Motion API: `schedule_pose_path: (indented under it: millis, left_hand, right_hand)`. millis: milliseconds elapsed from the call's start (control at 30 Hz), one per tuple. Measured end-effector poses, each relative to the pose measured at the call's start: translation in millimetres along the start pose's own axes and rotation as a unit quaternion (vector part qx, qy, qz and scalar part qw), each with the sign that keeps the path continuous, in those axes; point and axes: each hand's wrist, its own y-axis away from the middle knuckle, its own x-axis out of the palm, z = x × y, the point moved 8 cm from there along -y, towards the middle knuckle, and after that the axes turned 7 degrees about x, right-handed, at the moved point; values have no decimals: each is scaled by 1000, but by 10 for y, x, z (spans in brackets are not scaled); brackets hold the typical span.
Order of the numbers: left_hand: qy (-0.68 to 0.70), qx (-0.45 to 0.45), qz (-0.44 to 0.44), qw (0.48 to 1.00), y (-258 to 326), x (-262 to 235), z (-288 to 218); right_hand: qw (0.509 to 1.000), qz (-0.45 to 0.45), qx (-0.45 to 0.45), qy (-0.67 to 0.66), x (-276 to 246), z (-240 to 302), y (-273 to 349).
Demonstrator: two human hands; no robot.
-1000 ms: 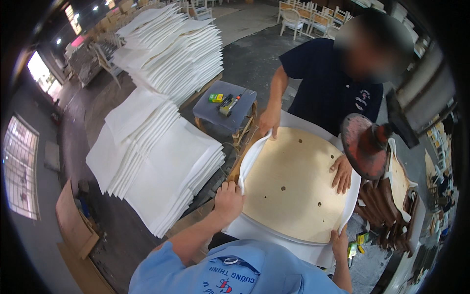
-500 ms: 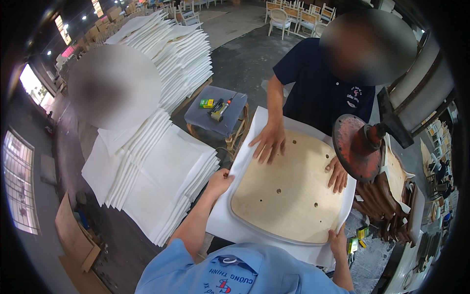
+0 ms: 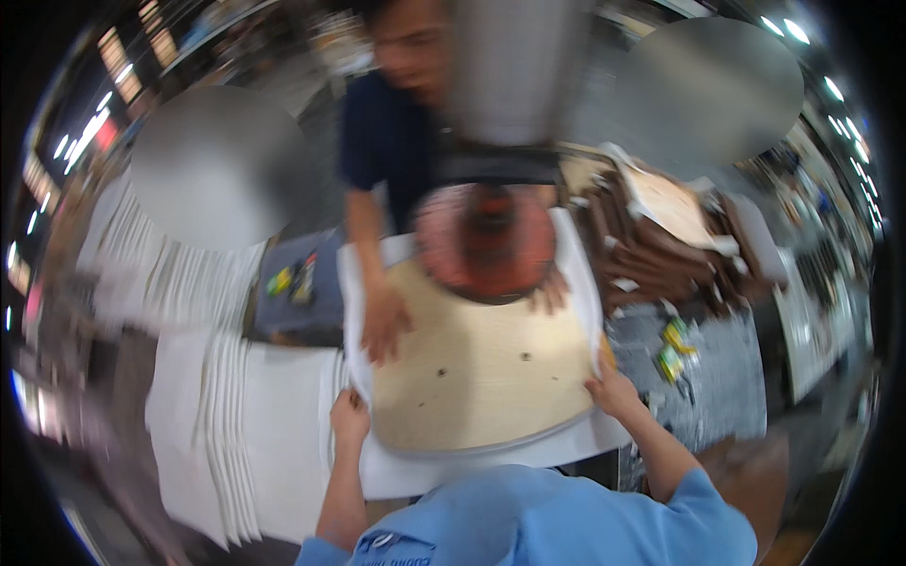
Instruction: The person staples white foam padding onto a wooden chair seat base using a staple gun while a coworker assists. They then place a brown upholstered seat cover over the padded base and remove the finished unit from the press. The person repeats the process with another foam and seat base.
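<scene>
A pale plywood board (image 3: 481,406) with rounded corners and a few small holes lies on a larger white sheet (image 3: 401,476) in front of me. My left hand (image 3: 350,417) is closed in a fist at the sheet's left edge. At the right edge, my right hand (image 3: 615,390) grips the sheet with thumb and fingers near the board's near corner. Opposite me, a co-worker's hand (image 3: 385,325) lies spread on the board's left side. Their other hand (image 3: 549,291) shows partly behind a round red press plate (image 3: 486,245), which hides the board's far part.
Stacked white sheets (image 3: 283,415) stand on my left. Beyond them is a blue-grey stool (image 3: 297,321) with a tool and a small box. Brown covered pads (image 3: 642,236) are piled at the far right, behind a grey surface (image 3: 722,363) bearing green-yellow boxes (image 3: 672,363).
The view has swung right and is blurred. The press plate now appears over the board's far middle rather than its right side. Both my hands still hold the sheet's edges.
</scene>
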Motion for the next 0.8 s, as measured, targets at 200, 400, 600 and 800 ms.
schedule_pose_path:
  millis: [200, 400, 600, 800]
  left_hand:
    - [-38, -12, -5, 999, -19, -203, -278]
    - [-19, 0, -33, 999, -266, -94, -513]
    - [-190, 66, -53, 978, -12, 142, -769]
    - [-123, 54, -138, 981, 48, -24, -670]
  right_hand:
    - [995, 18, -30, -98, -460, 296, -116]
    - [982, -142, 2, -128, -171, 647, -409]
    - [976, -215, -16, -14, -118, 646, -380]
    - [979, -154, -15, -131, -239, 631, -351]
